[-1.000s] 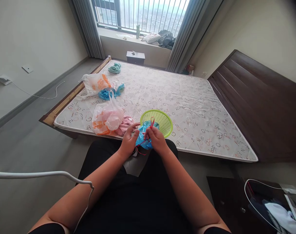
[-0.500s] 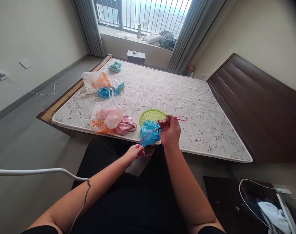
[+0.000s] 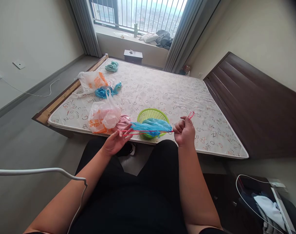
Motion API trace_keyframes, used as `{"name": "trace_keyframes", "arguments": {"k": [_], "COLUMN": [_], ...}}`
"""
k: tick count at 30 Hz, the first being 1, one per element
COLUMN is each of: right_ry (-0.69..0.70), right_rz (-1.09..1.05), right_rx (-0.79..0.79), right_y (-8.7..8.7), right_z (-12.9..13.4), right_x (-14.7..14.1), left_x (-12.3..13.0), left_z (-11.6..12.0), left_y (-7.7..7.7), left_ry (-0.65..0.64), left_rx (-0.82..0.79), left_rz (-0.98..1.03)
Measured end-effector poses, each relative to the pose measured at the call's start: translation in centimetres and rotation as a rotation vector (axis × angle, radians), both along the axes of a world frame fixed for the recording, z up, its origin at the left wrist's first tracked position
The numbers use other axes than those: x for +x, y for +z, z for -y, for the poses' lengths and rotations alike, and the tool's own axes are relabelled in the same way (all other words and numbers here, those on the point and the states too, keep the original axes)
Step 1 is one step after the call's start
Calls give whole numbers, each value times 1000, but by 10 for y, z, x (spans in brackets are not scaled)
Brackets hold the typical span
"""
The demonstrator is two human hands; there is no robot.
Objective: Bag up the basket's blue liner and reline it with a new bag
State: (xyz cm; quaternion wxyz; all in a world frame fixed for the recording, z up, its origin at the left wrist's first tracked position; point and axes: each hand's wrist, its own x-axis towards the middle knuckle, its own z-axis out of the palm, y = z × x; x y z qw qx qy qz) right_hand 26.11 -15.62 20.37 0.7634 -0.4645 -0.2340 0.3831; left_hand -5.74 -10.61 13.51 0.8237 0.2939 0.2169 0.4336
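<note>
A blue plastic bag (image 3: 151,125) with a red drawstring (image 3: 140,131) is stretched sideways between my hands, in front of and over a light green plastic basket (image 3: 150,112). My right hand (image 3: 184,131) is closed in a fist around the drawstring at the bag's right end, and a small loop of the string sticks out above it. My left hand (image 3: 117,139) has its fingers partly spread, palm up, with the taut string held across them at the bag's left end. Just behind the left hand lie a pink cloth (image 3: 123,121) and a white and orange plastic bag (image 3: 105,117).
The mattress (image 3: 153,87) also carries another white and orange bag (image 3: 93,83), a crumpled blue bag (image 3: 104,92) and a green cloth (image 3: 112,66). A dark headboard (image 3: 250,100) stands on the right. A white cable (image 3: 41,171) crosses over my left forearm.
My hands have moved apart, the left one leftward and up, the right one rightward. The blue bag's mouth is now pulled wide and the string is taut. The left fingers have spread.
</note>
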Motion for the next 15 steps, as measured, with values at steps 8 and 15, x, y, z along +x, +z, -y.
{"name": "trace_keyframes", "arguments": {"k": [8,15], "right_ry": [157,325], "right_rz": [352,768], "right_rx": [-124,-181], "right_y": [-8,21], "right_z": [5,21], "right_x": [-53,-90], "left_x": [29,70], "left_z": [-14,9], "left_y": [53,70], "left_ry": [208,-51], "left_rx": [175,293], "left_rz": [-7,-180]}}
